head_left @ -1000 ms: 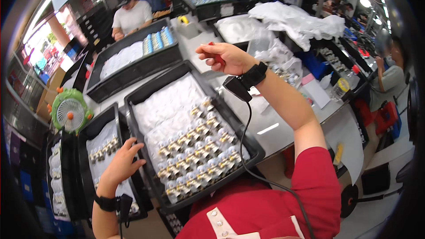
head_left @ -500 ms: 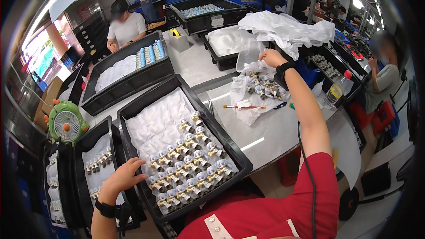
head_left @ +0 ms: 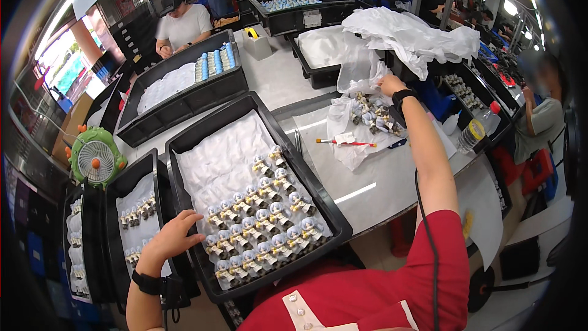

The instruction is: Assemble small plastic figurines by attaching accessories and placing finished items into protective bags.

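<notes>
My left hand (head_left: 176, 236) rests at the left rim of a black tray (head_left: 337, 233), its fingers stretched out and thumb apart, holding nothing. Inside the tray, rows of small figurines (head_left: 263, 228) with pale bluish hair and white-and-yellow bodies lie on a white liner (head_left: 223, 147). Far to the right, my right hand (head_left: 390, 86) is closed on the edge of a translucent plastic bag (head_left: 357, 72). Just below that hand, a loose heap of similar figurines (head_left: 372, 114) lies on crumpled white plastic. The tips of my right fingers are partly hidden against the bag.
A red-handled brush (head_left: 346, 143) lies before the heap. A clear bottle (head_left: 474, 130) stands at the right. More black trays (head_left: 184, 107) surround the table, with white sheeting (head_left: 416, 34) piled behind. A green fan (head_left: 96, 157) stands left; a person (head_left: 182, 27) works opposite.
The view has shifted slightly. My right hand has moved a little down toward the figurine heap, still at the plastic bag. My left hand stays at the tray rim.
</notes>
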`<action>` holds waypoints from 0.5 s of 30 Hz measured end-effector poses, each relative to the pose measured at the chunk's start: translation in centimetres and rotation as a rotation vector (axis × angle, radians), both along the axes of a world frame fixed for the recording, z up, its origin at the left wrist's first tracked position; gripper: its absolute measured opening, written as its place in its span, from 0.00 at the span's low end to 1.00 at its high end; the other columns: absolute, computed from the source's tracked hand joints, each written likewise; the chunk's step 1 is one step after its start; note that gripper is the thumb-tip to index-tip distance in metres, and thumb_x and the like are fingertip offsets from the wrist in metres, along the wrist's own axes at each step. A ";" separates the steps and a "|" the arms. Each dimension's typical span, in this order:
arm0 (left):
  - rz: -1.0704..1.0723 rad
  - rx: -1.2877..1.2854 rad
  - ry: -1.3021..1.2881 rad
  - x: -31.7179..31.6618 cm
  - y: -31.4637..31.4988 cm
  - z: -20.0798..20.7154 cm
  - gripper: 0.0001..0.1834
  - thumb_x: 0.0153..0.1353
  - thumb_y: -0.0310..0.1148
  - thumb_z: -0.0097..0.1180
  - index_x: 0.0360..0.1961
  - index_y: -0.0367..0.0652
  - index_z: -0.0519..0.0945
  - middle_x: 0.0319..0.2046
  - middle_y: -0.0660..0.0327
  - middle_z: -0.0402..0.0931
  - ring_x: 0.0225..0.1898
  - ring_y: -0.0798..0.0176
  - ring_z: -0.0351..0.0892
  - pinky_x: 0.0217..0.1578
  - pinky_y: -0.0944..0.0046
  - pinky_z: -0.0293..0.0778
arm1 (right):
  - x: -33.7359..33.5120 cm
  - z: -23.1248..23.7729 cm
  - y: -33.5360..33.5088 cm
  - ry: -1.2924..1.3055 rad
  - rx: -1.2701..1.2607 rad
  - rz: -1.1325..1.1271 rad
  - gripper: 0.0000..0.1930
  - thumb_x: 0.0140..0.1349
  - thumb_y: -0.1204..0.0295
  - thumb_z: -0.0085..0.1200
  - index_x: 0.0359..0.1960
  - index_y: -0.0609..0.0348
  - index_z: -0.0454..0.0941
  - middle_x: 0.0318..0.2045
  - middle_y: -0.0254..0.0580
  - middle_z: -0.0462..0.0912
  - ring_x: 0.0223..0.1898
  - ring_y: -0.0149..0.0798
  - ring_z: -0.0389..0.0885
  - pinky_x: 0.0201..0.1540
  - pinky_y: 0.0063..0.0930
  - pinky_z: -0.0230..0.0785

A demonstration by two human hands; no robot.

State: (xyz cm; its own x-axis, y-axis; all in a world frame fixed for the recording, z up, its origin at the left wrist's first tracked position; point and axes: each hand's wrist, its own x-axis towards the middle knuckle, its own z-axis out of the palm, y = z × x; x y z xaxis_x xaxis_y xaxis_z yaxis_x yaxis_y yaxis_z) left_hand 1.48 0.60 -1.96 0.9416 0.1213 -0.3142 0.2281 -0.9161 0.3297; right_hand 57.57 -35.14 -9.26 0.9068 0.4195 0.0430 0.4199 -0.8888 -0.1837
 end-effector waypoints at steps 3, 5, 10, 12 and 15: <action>-0.026 -0.013 -0.011 0.7 0.0 -0.2 0.25 0.54 0.37 0.59 0.52 0.40 0.71 0.52 0.50 0.67 0.51 0.45 0.70 0.51 0.57 0.68 | 0.6 -0.1 -1.6 -0.043 0.395 -0.016 0.13 0.58 0.71 0.48 0.44 0.55 0.80 0.38 0.48 0.82 0.44 0.41 0.80 0.46 0.31 0.69; -0.018 -0.021 -0.013 0.8 0.0 -0.4 0.25 0.53 0.37 0.60 0.52 0.41 0.71 0.52 0.51 0.67 0.51 0.46 0.70 0.51 0.57 0.68 | 0.4 0.1 -1.8 0.067 0.616 -0.099 0.17 0.60 0.70 0.46 0.50 0.59 0.75 0.41 0.41 0.82 0.39 0.35 0.79 0.42 0.27 0.68; 0.019 -0.029 -0.012 0.2 0.1 -0.5 0.25 0.53 0.36 0.61 0.52 0.41 0.71 0.52 0.52 0.68 0.51 0.47 0.70 0.50 0.58 0.68 | -2.6 2.5 -1.3 0.436 1.164 0.073 0.19 0.61 0.73 0.46 0.54 0.64 0.70 0.51 0.37 0.75 0.47 0.30 0.72 0.48 0.24 0.62; -0.035 -0.023 -0.042 0.5 0.3 -0.7 0.25 0.54 0.38 0.59 0.52 0.41 0.70 0.52 0.50 0.67 0.50 0.45 0.70 0.50 0.57 0.68 | -3.3 3.6 -1.9 0.541 1.424 0.190 0.18 0.63 0.70 0.48 0.54 0.60 0.71 0.48 0.29 0.75 0.41 0.24 0.70 0.41 0.19 0.60; -0.035 -0.024 -0.045 0.2 0.4 -0.7 0.26 0.53 0.38 0.59 0.52 0.41 0.70 0.52 0.50 0.67 0.50 0.45 0.70 0.49 0.56 0.68 | -5.6 6.1 -0.8 0.648 1.579 0.346 0.17 0.63 0.72 0.47 0.54 0.59 0.70 0.52 0.31 0.73 0.47 0.28 0.69 0.49 0.22 0.62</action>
State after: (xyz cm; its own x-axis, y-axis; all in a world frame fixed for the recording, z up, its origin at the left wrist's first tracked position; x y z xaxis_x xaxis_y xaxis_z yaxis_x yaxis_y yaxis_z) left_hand 1.66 0.98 -2.64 0.9583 0.0811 -0.2741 0.1807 -0.9149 0.3610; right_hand 52.00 -35.93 -3.18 0.8263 0.4972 0.2647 0.0499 0.4035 -0.9136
